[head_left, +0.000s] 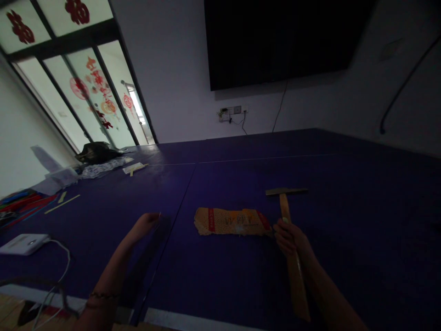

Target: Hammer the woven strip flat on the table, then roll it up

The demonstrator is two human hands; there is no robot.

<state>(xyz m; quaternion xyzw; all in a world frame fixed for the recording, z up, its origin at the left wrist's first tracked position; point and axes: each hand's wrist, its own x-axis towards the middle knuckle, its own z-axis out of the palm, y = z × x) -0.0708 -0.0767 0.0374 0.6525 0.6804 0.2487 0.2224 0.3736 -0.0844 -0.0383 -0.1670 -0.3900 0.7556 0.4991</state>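
Observation:
My right hand [289, 236] is wrapped around the wooden handle of a hammer [285, 207]. The hammer's narrow metal head points away from me, over the purple tabletop. Just left of that hand lies a torn, flat piece of cardboard [234, 222] with red bands near both ends and several thin dark marks or slim pieces in its middle. My left hand [147, 224] is above the table, left of the cardboard and apart from it. Its fingers are pinched together, and whatever they hold is too small and dim to name.
The purple table [220, 276] has a seam running through it. At the left are a white device [25, 243] with a cable [67, 257], colored strips [29, 207], papers, and a black bag [98, 152]. A screen [285, 41] hangs on the wall behind.

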